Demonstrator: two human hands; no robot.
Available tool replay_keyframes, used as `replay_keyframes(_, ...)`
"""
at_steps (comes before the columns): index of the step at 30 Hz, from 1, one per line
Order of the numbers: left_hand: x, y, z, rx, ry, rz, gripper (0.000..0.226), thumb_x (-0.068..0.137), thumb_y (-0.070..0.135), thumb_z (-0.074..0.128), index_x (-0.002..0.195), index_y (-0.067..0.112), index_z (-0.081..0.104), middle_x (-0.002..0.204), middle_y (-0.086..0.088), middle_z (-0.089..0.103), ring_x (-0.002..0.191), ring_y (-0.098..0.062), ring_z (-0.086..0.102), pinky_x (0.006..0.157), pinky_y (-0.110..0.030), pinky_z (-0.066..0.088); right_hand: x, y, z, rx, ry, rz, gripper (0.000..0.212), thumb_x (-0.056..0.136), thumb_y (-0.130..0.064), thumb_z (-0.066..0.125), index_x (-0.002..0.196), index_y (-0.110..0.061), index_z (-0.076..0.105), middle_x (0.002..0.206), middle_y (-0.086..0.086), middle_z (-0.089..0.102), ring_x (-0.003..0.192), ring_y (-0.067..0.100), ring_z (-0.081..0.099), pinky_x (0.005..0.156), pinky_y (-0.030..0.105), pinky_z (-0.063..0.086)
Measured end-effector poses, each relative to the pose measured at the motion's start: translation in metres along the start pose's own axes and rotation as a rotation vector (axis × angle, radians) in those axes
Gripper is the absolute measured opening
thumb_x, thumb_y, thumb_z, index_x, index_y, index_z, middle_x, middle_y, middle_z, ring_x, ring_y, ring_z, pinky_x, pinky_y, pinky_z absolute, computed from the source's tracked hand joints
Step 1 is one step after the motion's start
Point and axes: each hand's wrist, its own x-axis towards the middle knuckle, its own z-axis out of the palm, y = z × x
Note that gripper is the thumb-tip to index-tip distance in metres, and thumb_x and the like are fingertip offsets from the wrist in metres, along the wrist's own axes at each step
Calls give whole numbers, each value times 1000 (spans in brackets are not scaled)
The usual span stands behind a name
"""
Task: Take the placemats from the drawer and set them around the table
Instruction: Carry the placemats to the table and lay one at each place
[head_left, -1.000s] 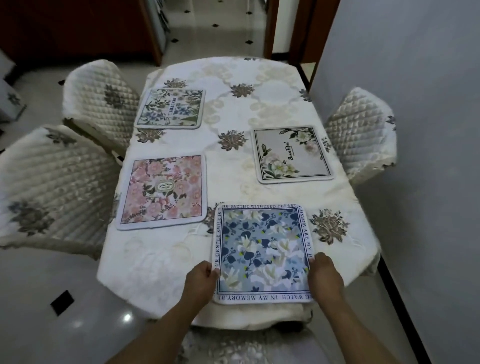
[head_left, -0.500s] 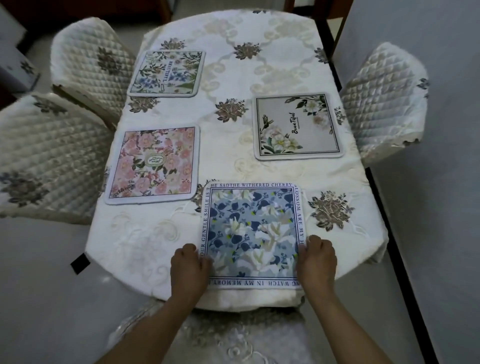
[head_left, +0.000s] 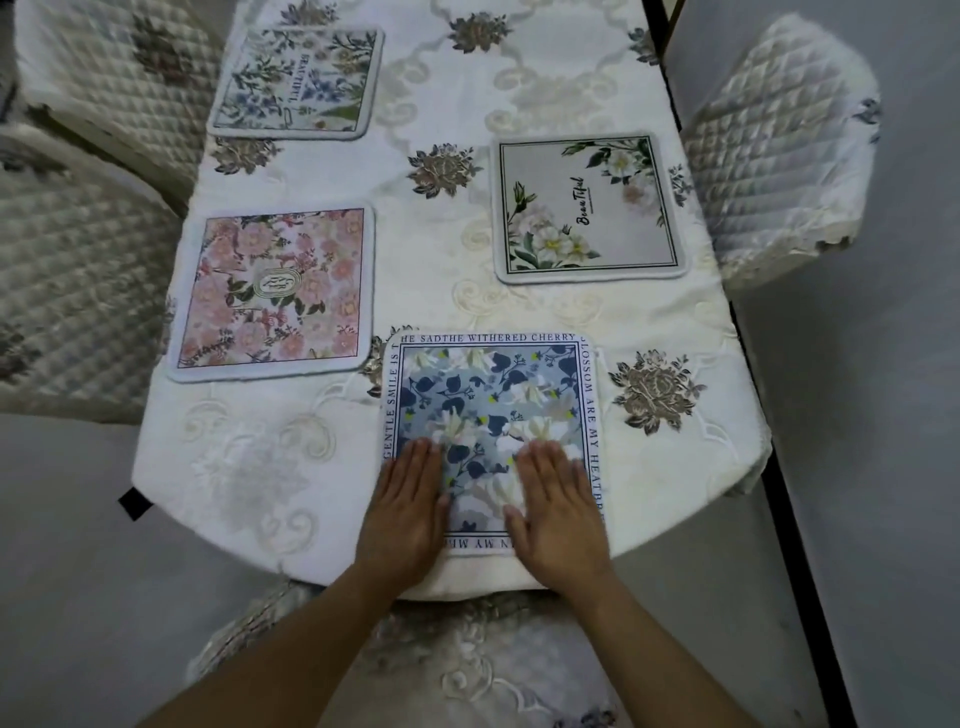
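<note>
My left hand (head_left: 410, 512) lies flat on the near left part of the blue placemat (head_left: 493, 395), fingers straight and together, gripping nothing; my right hand (head_left: 558, 512) lies the same way on its near right part, palm down; both press on the mat rather than hold it. The blue placemat sits square at the near end of the bench (head_left: 249, 467), its near edge just at the rim where the cloth falls, in front of the near chair (head_left: 467, 670) below my arms; its far left corner comes close to the pink placemat (head_left: 275, 293), though I cannot tell whether the two touch. The pink placemat lies along the left side by a quilted chair (head_left: 78, 270); beyond it the far placemat (head_left: 298, 83), sprigged in green and blue, lies by another quilted chair (head_left: 114, 67); the pale placemat (head_left: 589, 208) with white flowers lies on the right side, facing the right chair (head_left: 779, 156) by the wall.

I judge this the smoothing-down of the fourth mat, so the task looks near its end; no drawer and no spare mat is in view. The next move, as I read it, is to lift both palms straight up without dragging the mat toward the rim; then to check whether any seat lacks one; the far end is out of frame, so I cannot say.
</note>
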Motion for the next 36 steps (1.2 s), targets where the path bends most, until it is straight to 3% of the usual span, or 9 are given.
replay_keyframes(4, -20, -33, -19, -43, -57, -23, 63, 101, 43, 22, 151, 4, 22, 160, -12, 17, 149, -33, 17, 121, -36, 7, -16, 26, -16, -1, -57, 51, 70, 98, -51, 33, 154, -12, 20, 163, 8, 14, 151, 22, 7, 122, 44, 12)
replay_keyframes(7, -13, -25, -24, -88, -31, -41, 68, 102, 46, 13, 150, -2, 23, 158, -17, 15, 147, -39, 15, 121, -36, 0, -2, 19, -25, 20, -64, 81, 66, 100, -48, 24, 155, -12, 15, 163, 6, 6, 151, 21, 3, 123, 40, 2)
replay_keyframes(12, 85, 14, -29, -176, 76, -1, 56, 104, 30, 23, 150, -2, 20, 159, -20, 15, 149, -38, 7, 123, -43, 2, 102, -6, -46, 6, -32, 11, 63, 100, -41, 20, 155, -13, 9, 164, 6, 8, 151, 21, -1, 122, 38, -1)
replay_keyframes(16, 164, 28, -22, -135, 10, -41, 60, 102, 23, 35, 153, 2, 11, 163, -18, 7, 151, -31, -2, 123, -40, -3, 171, -18, -48, -103, -160, -86, 66, 98, -33, 28, 155, -13, 4, 164, 6, 5, 151, 22, 0, 122, 41, 1)
replay_keyframes(19, 178, 12, -20, -98, -35, 23, 60, 101, 23, 27, 154, 2, 10, 163, -18, 11, 151, -31, 0, 122, -40, -4, 190, -14, -47, -114, -201, -115, 65, 97, -31, 27, 156, -15, 3, 165, 2, 3, 151, 20, -1, 122, 41, 0)
replay_keyframes(23, 179, -2, -20, 0, -21, 119, 62, 100, 33, 12, 152, 1, 14, 161, -20, 17, 150, -32, 5, 122, -41, -2, 191, -9, -44, -92, -173, -153, 60, 101, -35, 21, 156, -16, 6, 164, 2, 6, 151, 19, 1, 122, 39, -1)
replay_keyframes(30, 160, -59, -26, 34, -10, 91, 65, 103, 48, 15, 155, 10, 8, 164, -13, 8, 151, -23, -2, 123, -41, 1, 154, 80, -61, -93, -103, -23, 66, 100, -48, 9, 155, -15, -4, 164, 7, -1, 150, 19, -6, 120, 38, 0)
replay_keyframes(36, 131, -59, -29, -17, -5, 66, 69, 101, 47, 18, 153, 2, 12, 162, -19, 8, 151, -28, -3, 123, -46, 4, 134, 68, -52, -94, -65, 104, 67, 100, -43, 17, 154, -7, 2, 163, 15, 3, 151, 27, -1, 120, 42, 0)
